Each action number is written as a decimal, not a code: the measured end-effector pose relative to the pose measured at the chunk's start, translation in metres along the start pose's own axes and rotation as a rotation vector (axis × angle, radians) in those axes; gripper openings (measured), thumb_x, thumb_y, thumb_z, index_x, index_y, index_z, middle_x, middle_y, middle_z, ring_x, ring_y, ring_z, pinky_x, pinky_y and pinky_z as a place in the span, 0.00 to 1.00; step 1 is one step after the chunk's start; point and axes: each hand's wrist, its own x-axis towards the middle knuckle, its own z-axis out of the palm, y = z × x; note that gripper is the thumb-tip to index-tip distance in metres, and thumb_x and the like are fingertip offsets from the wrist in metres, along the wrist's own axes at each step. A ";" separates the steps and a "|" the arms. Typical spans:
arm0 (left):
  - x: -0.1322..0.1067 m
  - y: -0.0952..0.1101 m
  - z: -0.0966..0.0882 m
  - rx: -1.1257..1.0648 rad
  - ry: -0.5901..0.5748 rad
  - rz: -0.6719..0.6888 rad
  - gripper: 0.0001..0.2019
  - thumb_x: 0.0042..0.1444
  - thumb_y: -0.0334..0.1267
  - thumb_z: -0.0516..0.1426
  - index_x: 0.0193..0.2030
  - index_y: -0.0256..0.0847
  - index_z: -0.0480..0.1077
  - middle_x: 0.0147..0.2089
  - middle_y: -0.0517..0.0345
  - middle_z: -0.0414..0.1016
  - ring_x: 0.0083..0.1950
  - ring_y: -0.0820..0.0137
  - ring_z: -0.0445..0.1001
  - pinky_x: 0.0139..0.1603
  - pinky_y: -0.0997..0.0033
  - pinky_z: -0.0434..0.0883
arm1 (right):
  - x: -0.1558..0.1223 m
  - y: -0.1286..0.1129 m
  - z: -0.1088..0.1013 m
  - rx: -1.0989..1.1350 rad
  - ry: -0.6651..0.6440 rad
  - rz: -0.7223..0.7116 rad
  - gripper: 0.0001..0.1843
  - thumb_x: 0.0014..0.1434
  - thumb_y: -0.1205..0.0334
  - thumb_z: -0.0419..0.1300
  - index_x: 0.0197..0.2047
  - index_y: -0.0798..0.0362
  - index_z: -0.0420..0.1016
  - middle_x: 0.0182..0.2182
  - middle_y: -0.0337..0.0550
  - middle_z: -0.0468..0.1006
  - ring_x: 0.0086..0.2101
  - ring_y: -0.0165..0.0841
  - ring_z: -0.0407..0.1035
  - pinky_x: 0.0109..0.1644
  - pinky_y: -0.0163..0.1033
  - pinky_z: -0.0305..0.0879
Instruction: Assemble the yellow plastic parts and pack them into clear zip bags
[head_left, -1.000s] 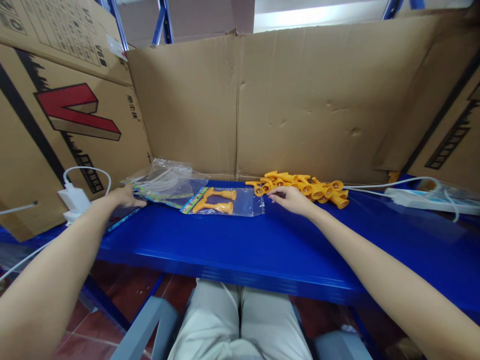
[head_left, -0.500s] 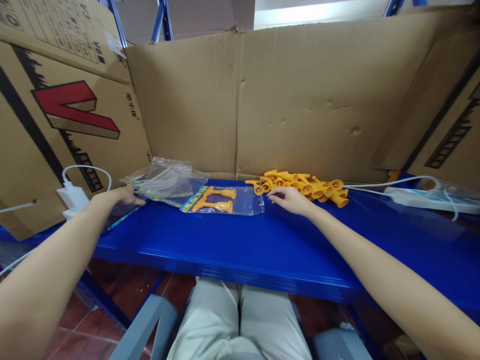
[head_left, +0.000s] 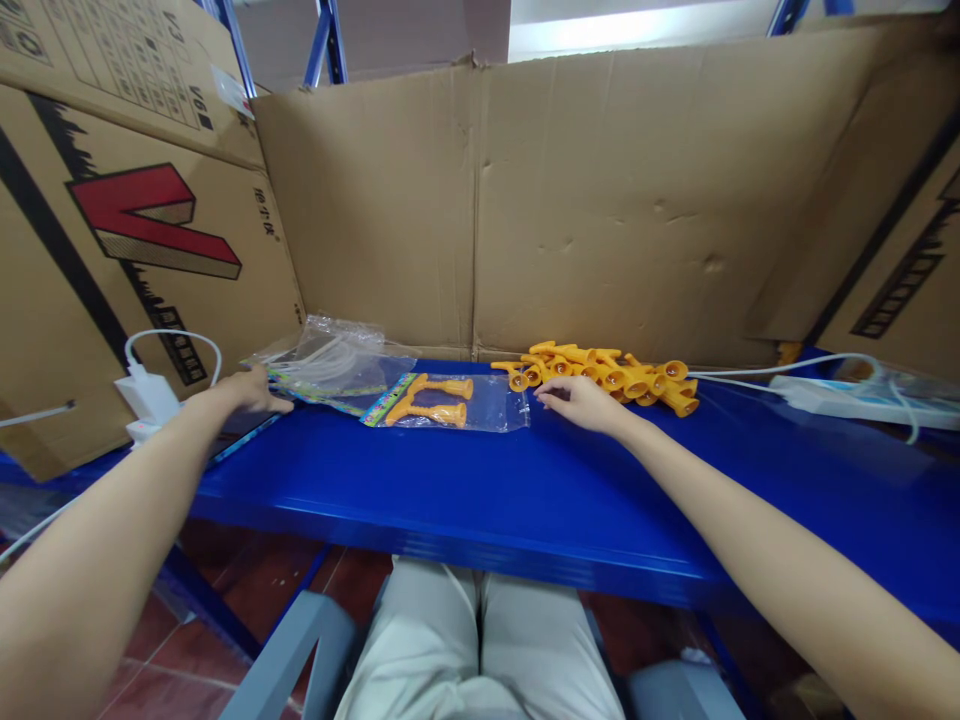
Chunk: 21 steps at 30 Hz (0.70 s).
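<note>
Yellow horns [head_left: 630, 378] are lying in a loose heap toward the back of the blue table [head_left: 465, 490], just right of centre, and from my end I am taking in the bigger things around them first. Tall cardboard [head_left: 600, 200] is standing along the back; I am guessing it is serving as a wall, stopping small pieces from rolling off behind. A printed box [head_left: 161, 220] is closing off the left end. A white power strip [head_left: 862, 398] is lying well to the right, probably so it is not crowding the hands. Clear bags [head_left: 330, 350] are lying overlapped beside the left hand [head_left: 251, 390], seemingly for easy reach. One bag [head_left: 495, 405] is lying flat between the hands, perhaps for keeping its contents straight. Over at the left, that hand is reaching low, near a dark flat thing [head_left: 244, 432]; its own back is hiding most of the fingers, so I cannot tell whether they are gripping anything. The right hand [head_left: 579, 403] is resting just beside the heap, its fingers loosely curled and slightly apart, holding nothing that I can see. Inside the flat bag, two horns [head_left: 448, 388] are lying side by side, pointing the same way, likely because they are fitting more neatly like that.
</note>
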 end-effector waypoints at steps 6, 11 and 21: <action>0.008 -0.003 0.002 0.062 -0.134 -0.007 0.39 0.48 0.50 0.58 0.59 0.22 0.50 0.54 0.37 0.68 0.48 0.61 0.70 0.35 0.76 0.65 | 0.000 0.001 0.000 -0.005 -0.002 0.009 0.10 0.55 0.67 0.54 0.36 0.55 0.76 0.30 0.42 0.78 0.33 0.32 0.72 0.41 0.40 0.67; 0.020 -0.013 0.006 0.090 -0.174 0.010 0.38 0.46 0.51 0.59 0.57 0.24 0.55 0.54 0.39 0.69 0.49 0.62 0.70 0.36 0.76 0.66 | 0.000 0.003 0.001 -0.017 -0.005 -0.015 0.10 0.55 0.67 0.54 0.36 0.53 0.77 0.30 0.41 0.78 0.33 0.32 0.72 0.41 0.39 0.68; -0.022 0.074 -0.037 0.169 0.026 0.218 0.27 0.52 0.38 0.51 0.57 0.26 0.57 0.55 0.35 0.68 0.53 0.56 0.69 0.48 0.66 0.65 | 0.003 0.001 0.003 -0.009 -0.008 0.001 0.09 0.55 0.67 0.55 0.36 0.54 0.77 0.32 0.43 0.79 0.34 0.33 0.72 0.43 0.40 0.67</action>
